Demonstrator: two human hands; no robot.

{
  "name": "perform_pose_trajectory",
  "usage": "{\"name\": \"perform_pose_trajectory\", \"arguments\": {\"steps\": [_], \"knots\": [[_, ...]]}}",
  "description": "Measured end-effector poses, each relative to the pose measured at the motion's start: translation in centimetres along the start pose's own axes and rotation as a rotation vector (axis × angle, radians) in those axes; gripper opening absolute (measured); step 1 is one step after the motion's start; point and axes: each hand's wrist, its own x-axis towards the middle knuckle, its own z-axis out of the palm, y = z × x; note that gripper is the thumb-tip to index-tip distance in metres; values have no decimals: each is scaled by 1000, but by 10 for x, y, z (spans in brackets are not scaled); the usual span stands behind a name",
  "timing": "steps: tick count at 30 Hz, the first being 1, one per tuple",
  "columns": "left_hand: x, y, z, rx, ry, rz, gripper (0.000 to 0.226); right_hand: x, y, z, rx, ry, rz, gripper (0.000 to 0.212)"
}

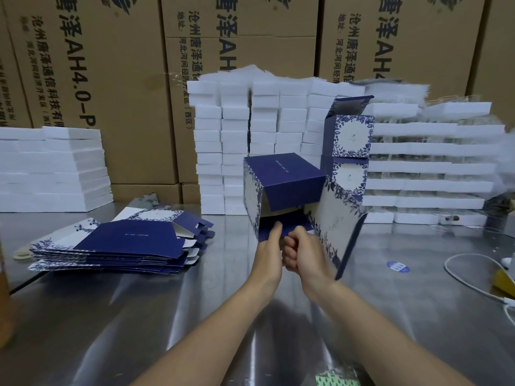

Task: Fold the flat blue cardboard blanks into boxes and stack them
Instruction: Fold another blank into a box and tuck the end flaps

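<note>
Half-folded blue box (284, 188) is up off the steel worktop (139, 316), held over its middle with the open end facing the person. Left hand (269, 246) pinches the lower dark-blue flap (278, 228), fingertips on top of it. Right hand (303, 252) sits just beside it, fingers curled tight into a fist; whether they actually hold a flap edge, I cannot tell. The big patterned lid panel (334, 218) hangs wide open to the right, its tuck strip pointing down toward the worktop.

Now the danger. All the box's weight looks to hang from that one flap, so a slack pinch could let the box twist or drop, and a hard pull could crease the flap along the wrong line. If the flap goes in crooked, I'd expect the bottom not to lock and the box to sit skewed.

Watch that loose lid panel too: it lies close to the two finished boxes (351, 151) stacked near the back edge, against the white foam blocks (237, 140). A quick turn of the box could clip that stack and tip it.

Flat blanks (119, 240) wait in a pile toward the left edge, well apart from the hands.
</note>
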Motion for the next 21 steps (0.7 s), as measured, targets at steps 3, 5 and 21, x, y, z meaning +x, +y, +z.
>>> {"name": "perform_pose_trajectory", "arguments": {"steps": [3, 5, 21], "knots": [[-1, 1, 0, 33, 31, -22, 58, -1, -1, 2, -21, -65, 53, 39], [-2, 2, -1, 31, 23, -20, 60, -1, 0, 2, -13, -38, 69, 39], [-3, 0, 3, 73, -1, -94, 74, 7, 8, -2, -2, 71, 98, 47]]}}
